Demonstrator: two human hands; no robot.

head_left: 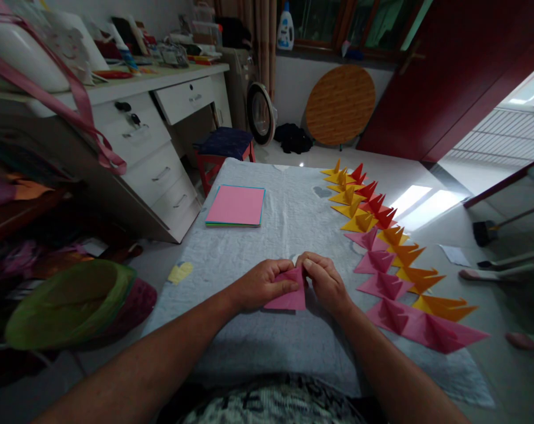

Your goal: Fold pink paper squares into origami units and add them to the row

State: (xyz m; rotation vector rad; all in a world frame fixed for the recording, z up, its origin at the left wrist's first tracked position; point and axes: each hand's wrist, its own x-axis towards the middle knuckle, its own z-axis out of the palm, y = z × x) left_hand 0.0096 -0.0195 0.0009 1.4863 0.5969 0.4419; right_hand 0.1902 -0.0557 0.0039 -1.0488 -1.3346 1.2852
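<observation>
The pink sheet, partly folded, is in front of you, low over the near middle of the cloth; you cannot tell here whether it touches. Your left hand grips it, thumb lying across its face. Your right hand pinches its upper right edge, fingers curled in, close beside the left.

Beyond your left hand lies the stack of square paper, pink on top. To your right, folded birds stand in two slanting columns: yellow ones far off with pink ones nearer you, and beside them red ones, then orange ones.

Past the cloth's left side are the bin, the white desk and the stool. Farther back, a round board leans against the wall near the washer, its door open.
</observation>
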